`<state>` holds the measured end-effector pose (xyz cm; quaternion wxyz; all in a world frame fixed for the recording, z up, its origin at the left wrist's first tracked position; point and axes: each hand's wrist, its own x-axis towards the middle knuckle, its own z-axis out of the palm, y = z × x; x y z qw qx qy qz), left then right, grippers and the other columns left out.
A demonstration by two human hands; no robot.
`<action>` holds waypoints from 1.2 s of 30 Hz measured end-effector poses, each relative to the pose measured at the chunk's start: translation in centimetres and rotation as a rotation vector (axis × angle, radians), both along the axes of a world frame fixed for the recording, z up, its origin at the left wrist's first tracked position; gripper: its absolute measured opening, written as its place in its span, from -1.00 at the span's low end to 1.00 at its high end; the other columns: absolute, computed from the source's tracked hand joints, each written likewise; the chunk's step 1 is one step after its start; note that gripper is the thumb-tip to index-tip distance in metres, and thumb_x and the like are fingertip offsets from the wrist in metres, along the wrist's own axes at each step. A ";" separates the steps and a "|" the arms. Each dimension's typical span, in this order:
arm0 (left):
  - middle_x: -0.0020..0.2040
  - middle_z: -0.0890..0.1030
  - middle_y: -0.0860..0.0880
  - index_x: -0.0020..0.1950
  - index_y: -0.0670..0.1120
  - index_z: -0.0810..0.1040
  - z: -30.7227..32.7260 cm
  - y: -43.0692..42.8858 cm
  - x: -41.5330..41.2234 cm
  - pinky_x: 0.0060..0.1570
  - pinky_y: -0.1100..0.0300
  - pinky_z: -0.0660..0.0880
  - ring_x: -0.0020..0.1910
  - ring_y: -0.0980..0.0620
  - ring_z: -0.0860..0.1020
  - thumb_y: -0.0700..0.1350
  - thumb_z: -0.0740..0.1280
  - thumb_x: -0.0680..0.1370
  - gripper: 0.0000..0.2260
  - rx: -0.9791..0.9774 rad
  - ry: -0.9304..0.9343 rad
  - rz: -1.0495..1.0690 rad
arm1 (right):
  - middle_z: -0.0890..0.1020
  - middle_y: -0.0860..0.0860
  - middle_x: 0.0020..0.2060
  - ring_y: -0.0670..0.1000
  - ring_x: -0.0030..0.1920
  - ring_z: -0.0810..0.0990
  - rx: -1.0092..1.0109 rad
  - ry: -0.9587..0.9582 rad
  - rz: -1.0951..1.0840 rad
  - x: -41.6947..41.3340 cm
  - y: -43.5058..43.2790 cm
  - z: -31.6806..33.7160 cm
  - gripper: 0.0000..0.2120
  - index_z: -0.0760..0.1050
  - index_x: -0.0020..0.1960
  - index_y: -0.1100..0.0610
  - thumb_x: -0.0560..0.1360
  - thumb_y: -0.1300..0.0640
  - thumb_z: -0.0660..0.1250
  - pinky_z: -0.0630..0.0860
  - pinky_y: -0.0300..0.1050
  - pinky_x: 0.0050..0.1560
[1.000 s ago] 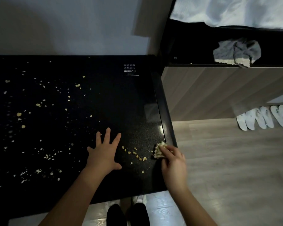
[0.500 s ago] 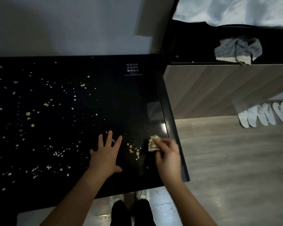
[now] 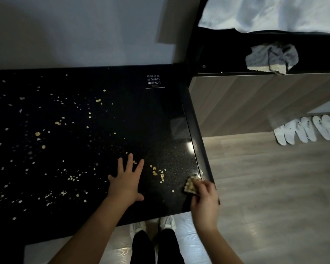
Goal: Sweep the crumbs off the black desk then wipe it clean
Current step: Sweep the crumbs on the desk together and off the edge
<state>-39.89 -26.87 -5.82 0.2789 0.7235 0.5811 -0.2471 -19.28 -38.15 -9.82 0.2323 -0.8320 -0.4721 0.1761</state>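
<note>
Room: dim, with a pale wall (image 3: 74,31) behind the black desk (image 3: 133,115), whose long side runs left to right across the view.
Crumbs: pale crumbs (image 3: 37,133) lie scattered over the left and middle of the desk, thickest toward the left.
Left hand: the left hand (image 3: 125,182) lies palm down on the desk near the front edge. Its fingers are straight and spread, pointing away from the person, and the thumb sticks out to the right. It grasps nothing, and the forearm comes up from the bottom of the view.
Small pile: a tight cluster of crumbs (image 3: 156,171) sits between the two hands, just right of the left fingertips.
Right hand: the right hand (image 3: 205,199) is at the desk's right edge, near the front corner, with fingers curled and pinching a crumpled yellowish wad (image 3: 191,184). The hand is slightly blurred.
Wad: it pokes out beyond the fingers, away from the person and a little leftward, low against the desk surface. It is too crumpled to give a clear long axis.
Notice: white printed text (image 3: 154,80) is near the far right corner.
Right of desk: a wooden panel (image 3: 255,103) stands there, with a grey cloth (image 3: 271,58) on the dark ledge above it. White slippers (image 3: 309,130) are lined up on the wood floor (image 3: 274,187).
</note>
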 end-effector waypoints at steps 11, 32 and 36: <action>0.52 -0.38 0.00 0.53 0.16 -0.24 -0.1 0.2 -0.7 0.38 -0.28 0.19 0.51 -0.15 -0.29 0.03 0.52 0.37 0.05 0.011 -0.008 0.006 | 0.42 -0.05 0.03 -0.14 -0.04 0.44 0.012 0.265 0.001 -6.0 3.6 2.3 -0.60 0.57 0.23 0.10 0.44 0.37 0.29 0.37 -0.50 0.03; 0.56 -0.21 -0.01 0.53 0.10 -0.28 0.2 1.5 -4.9 0.37 -0.04 0.27 0.54 -0.08 -0.11 0.10 0.48 0.39 0.03 0.115 -0.025 0.040 | 0.49 -0.04 0.07 -0.13 0.02 0.52 -0.045 0.558 -0.029 -9.7 8.8 2.5 -0.62 0.58 0.20 0.04 0.45 0.35 0.30 0.40 -0.43 0.10; 0.54 0.08 0.00 0.55 0.06 -0.01 1.0 1.3 -5.3 0.38 0.02 0.24 0.50 -0.01 0.11 0.12 0.43 0.44 -0.17 0.219 -0.190 0.106 | 0.68 0.07 -0.01 0.05 0.03 0.65 -0.032 1.034 -0.194 -7.7 8.1 3.7 -0.66 0.63 0.09 0.05 0.47 0.40 0.28 0.58 -0.05 0.04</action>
